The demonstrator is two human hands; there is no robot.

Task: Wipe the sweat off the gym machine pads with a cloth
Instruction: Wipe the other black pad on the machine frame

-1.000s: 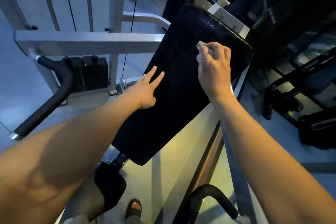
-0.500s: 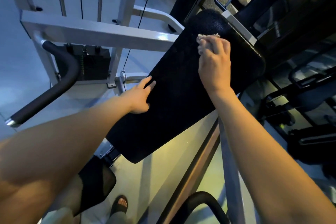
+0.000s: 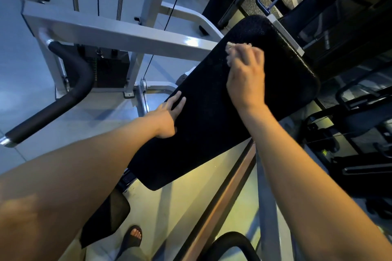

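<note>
A long black back pad (image 3: 212, 116) slants from the lower middle up to the right. My right hand (image 3: 247, 76) grips a small pale cloth (image 3: 230, 47) and holds it against the pad's upper part; only a corner of the cloth shows past my fingers. My left hand (image 3: 169, 113) rests on the pad's left edge, its fingers straight on the surface and the thumb hidden behind the edge.
A white steel frame beam (image 3: 118, 32) runs left of the pad, with a black padded handle (image 3: 61, 97) and a weight stack (image 3: 110, 70) below it. A black seat pad (image 3: 108, 220) and a sandalled foot (image 3: 133, 237) lie below. Dark machines (image 3: 350, 112) stand on the right.
My right hand with the cloth has slid a little up the pad towards its top end. My left hand has shifted from flat on the pad to its left edge.
</note>
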